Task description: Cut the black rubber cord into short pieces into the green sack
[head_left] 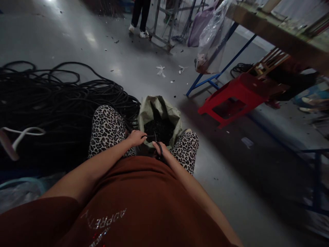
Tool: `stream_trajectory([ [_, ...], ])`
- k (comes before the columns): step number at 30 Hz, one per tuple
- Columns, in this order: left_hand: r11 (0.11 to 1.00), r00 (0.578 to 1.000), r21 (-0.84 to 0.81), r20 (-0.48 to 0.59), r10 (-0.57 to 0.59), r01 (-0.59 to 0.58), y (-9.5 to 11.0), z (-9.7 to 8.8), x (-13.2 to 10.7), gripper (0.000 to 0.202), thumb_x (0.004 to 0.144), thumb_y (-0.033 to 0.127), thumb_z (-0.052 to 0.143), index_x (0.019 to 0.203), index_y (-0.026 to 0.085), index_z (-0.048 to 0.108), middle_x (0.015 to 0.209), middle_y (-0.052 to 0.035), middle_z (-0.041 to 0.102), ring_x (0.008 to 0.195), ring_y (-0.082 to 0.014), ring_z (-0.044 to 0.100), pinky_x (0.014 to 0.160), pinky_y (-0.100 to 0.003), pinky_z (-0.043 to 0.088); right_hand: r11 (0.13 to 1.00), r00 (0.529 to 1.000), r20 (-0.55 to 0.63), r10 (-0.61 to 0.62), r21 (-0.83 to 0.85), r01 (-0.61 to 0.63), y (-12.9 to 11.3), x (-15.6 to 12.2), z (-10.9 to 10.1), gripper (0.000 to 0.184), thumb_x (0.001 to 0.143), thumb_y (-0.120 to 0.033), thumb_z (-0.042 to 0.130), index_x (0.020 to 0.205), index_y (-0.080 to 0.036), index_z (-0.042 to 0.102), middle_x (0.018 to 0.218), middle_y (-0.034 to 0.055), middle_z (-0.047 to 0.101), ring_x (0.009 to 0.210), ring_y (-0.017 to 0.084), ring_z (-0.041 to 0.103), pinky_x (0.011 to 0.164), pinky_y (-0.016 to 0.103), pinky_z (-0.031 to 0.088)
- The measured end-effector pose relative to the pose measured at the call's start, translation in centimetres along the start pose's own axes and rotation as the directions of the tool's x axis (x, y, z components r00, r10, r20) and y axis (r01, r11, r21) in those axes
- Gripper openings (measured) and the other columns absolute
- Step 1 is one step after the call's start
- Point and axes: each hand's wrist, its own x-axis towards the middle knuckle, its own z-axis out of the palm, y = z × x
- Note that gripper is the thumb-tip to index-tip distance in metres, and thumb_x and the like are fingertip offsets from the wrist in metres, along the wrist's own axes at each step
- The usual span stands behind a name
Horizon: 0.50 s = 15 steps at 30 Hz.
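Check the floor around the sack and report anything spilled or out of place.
White scraps lie loose on the floor beyond the sack; they look like stray litter. The sack itself stands upright, with no obvious spill beside it.

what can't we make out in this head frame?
Head view:
Scissors handles: partly covered by right hand.
Black strip at left hand: too small, dark to tell if blades touch it.
Sack contents: too dark to separate.
Blue-rimmed basin: cut off by left edge.
Standing person: upper body cut off by top edge.
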Motion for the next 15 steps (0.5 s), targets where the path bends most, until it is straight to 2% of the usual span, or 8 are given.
stream_trajectory([
  [9, 0.999, 1.0, 0.027, -0.006, -0.026, 0.027, -1.0, -0.1, 0.3, 0.033, 0.091, 0.038, 0.047, 0.114, 0.03, 0.068, 0.117, -0.0031, 0.07, 0.113, -0.024, 0.058, 0.102, -0.042, 0.034, 0.998, 0.995, -0.081, 0.055, 0.032, -0.053, 0.8, 0.7, 0.1, 0.033, 0.098, -0.042, 0.051, 0.101, -0.009, 0.059, 0.049, -0.0037, 0.052, 0.036, 0.011, 0.05, 0.038, 0.018, 0.038],
  [15, 0.995, 1.0, 0.095, 0.028, 0.007, -0.01, -0.8, 0.1, 0.2, 0.033, 0.092, 0.038, 0.045, 0.115, 0.029, 0.068, 0.113, -0.0054, 0.07, 0.11, -0.0247, 0.059, 0.099, -0.042, 0.035, 0.999, 0.995, -0.087, 0.052, -0.007, -0.053, 1.1, 0.4, 0.0, 0.028, 0.097, -0.037, 0.051, 0.091, -0.011, 0.06, 0.05, -0.0031, 0.051, 0.035, 0.011, 0.049, 0.038, 0.019, 0.037],
])
